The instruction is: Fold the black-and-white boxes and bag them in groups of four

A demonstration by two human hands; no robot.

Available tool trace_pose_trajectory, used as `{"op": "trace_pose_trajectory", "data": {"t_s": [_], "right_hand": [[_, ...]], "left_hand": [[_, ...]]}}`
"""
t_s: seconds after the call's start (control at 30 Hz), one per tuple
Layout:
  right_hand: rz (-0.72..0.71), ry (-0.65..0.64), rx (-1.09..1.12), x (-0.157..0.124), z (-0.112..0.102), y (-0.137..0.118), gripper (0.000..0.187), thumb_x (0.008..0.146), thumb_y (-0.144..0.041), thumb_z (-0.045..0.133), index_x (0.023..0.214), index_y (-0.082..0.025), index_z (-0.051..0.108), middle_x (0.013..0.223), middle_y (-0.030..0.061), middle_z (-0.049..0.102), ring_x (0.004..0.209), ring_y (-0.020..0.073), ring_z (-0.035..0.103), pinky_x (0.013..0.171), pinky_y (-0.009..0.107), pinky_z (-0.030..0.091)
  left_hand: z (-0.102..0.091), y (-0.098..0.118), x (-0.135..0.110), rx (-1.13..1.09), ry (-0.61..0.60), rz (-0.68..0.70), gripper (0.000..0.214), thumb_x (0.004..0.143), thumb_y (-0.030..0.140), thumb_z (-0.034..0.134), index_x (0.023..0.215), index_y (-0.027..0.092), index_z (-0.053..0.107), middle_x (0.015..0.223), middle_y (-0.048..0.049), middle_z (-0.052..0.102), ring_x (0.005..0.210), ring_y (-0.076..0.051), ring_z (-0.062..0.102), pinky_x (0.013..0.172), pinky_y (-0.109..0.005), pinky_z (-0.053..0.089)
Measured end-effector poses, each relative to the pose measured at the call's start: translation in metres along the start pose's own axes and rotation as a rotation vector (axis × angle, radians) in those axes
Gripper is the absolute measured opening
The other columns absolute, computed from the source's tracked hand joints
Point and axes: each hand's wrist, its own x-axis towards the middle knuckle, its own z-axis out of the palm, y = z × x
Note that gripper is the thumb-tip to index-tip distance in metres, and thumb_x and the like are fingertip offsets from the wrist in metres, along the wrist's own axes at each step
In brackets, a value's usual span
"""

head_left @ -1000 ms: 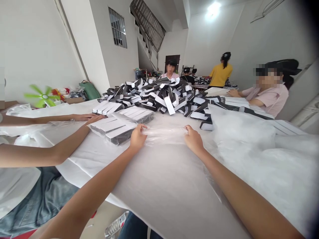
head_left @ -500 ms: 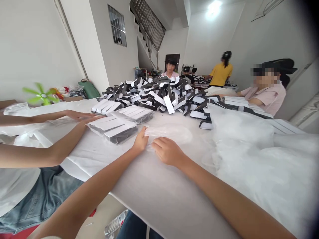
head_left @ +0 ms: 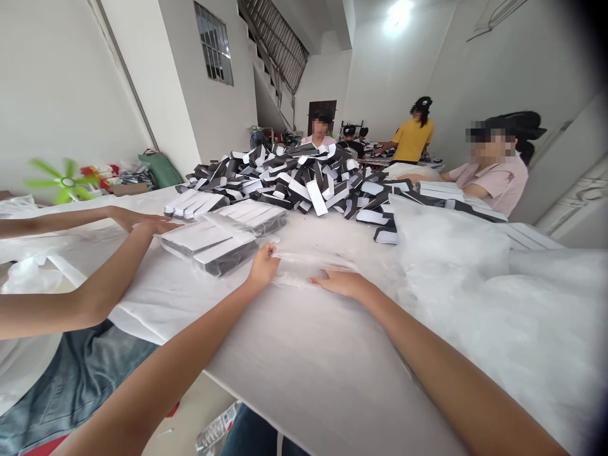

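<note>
Between the two hands, a strip of clear plastic film (head_left: 308,265) is drawn out low over a white-covered table (head_left: 308,361). Its left end is pinched in the left hand (head_left: 263,267). The right hand (head_left: 340,283) is laid flat and open, palm down, well apart from the left, with its fingers at the film's right end; whether the film is touched there cannot be told.

Just ahead of the left hand, two plastic-wrapped stacks of black-and-white boxes (head_left: 208,246) are set on the table. Farther ahead, a large heap of loose black-and-white cardboard pieces (head_left: 280,180) is spread across the table. To the right of the right hand, a mound of white plastic sheeting (head_left: 449,253) is gathered.

Left of the left hand, a co-worker's two hands (head_left: 147,221) are reached in from the side, with one at the edge of the nearer wrapped stack. Beyond the sheeting, a co-worker in a pink shirt (head_left: 491,187) is seated at the table's far right.
</note>
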Motion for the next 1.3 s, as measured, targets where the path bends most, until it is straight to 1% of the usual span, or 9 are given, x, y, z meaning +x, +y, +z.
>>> {"op": "trace_pose_trajectory", "data": {"t_s": [0.2,0.3,0.47,0.6,0.83,0.93,1.03,1.17,1.3], "right_hand": [[-0.253,-0.086,0.399,-0.001,-0.037,-0.019,0.037,0.086,-0.046,0.058,0.115,-0.025,0.068,0.112,0.0066,0.072,0.101,0.0243,0.067,0.09,0.038,0.048],[-0.29,0.118,0.711,0.017,-0.062,-0.009,0.036,0.092,-0.041,0.045,0.11,-0.02,0.067,0.098,0.0073,0.074,0.094,0.0211,0.069,0.093,0.039,0.047],[0.311,0.788,0.333,0.066,-0.049,0.049,0.032,0.077,-0.021,0.054,0.107,-0.02,0.068,0.135,0.0133,0.052,0.125,0.0303,0.046,0.1,0.043,0.039],[0.608,0.859,0.297,0.089,-0.016,0.089,0.047,0.075,-0.019,0.055,0.122,-0.015,0.063,0.148,0.0222,0.028,0.129,0.0462,0.032,0.096,0.059,0.036],[0.642,0.832,0.267,0.109,-0.011,0.113,0.043,0.077,-0.021,0.052,0.118,-0.012,0.065,0.133,0.0247,0.045,0.121,0.0454,0.041,0.091,0.058,0.039],[0.552,0.837,0.22,0.111,-0.014,0.109,0.045,0.079,-0.017,0.045,0.118,-0.007,0.064,0.127,0.0254,0.051,0.12,0.0422,0.043,0.095,0.057,0.039],[0.359,0.864,0.142,0.108,-0.021,0.084,0.047,0.081,-0.015,0.04,0.122,-0.008,0.063,0.127,0.019,0.054,0.122,0.0343,0.044,0.103,0.05,0.037],[-0.148,0.911,0.073,0.096,-0.041,0.012,0.043,0.086,-0.013,0.035,0.112,-0.016,0.069,0.11,0.0123,0.061,0.11,0.0265,0.053,0.098,0.041,0.042],[-0.645,0.723,0.06,0.068,-0.053,-0.07,0.037,0.084,-0.01,0.04,0.097,-0.021,0.073,0.1,0.0083,0.065,0.099,0.024,0.056,0.089,0.039,0.045]], "left_hand": [[0.002,-0.01,0.005,-0.1,0.022,-0.128,0.011,0.073,0.016,0.053,0.073,0.021,0.043,0.059,0.0064,0.045,0.048,-0.011,0.043,0.05,-0.023,0.033],[0.001,-0.014,0.012,-0.18,0.023,-0.169,0.011,0.078,0.022,0.053,0.077,0.021,0.042,0.058,0.0066,0.043,0.047,-0.009,0.044,0.047,-0.021,0.034],[0.0,-0.014,0.019,-0.306,-0.053,-0.172,0.021,0.081,0.03,0.056,0.092,0.023,0.04,0.064,0.0075,0.046,0.043,-0.009,0.046,0.039,-0.019,0.032],[0.002,-0.014,0.02,-0.336,-0.128,-0.098,0.029,0.08,0.034,0.059,0.102,0.024,0.043,0.073,0.0068,0.05,0.041,-0.006,0.044,0.036,-0.019,0.033],[0.004,-0.027,0.031,-0.341,-0.135,-0.049,0.022,0.082,0.039,0.055,0.093,0.022,0.045,0.066,0.0074,0.048,0.038,-0.006,0.039,0.037,-0.02,0.033],[0.003,-0.032,0.033,-0.318,-0.101,-0.052,0.027,0.083,0.036,0.054,0.105,0.022,0.047,0.082,0.0023,0.054,0.045,-0.008,0.045,0.04,-0.022,0.036],[-0.002,-0.029,0.03,-0.223,-0.051,0.013,0.04,0.083,0.03,0.053,0.122,0.023,0.048,0.116,-0.0077,0.055,0.085,-0.016,0.061,0.063,-0.027,0.051],[-0.011,-0.016,0.023,-0.12,-0.067,0.2,0.041,0.086,0.03,0.05,0.127,0.025,0.054,0.14,-0.0075,0.044,0.137,-0.024,0.035,0.114,-0.042,0.029],[-0.018,0.002,0.02,-0.41,-0.038,0.181,0.038,0.09,0.041,0.045,0.12,0.022,0.059,0.146,-0.007,0.042,0.141,-0.024,0.031,0.117,-0.041,0.024]]}}
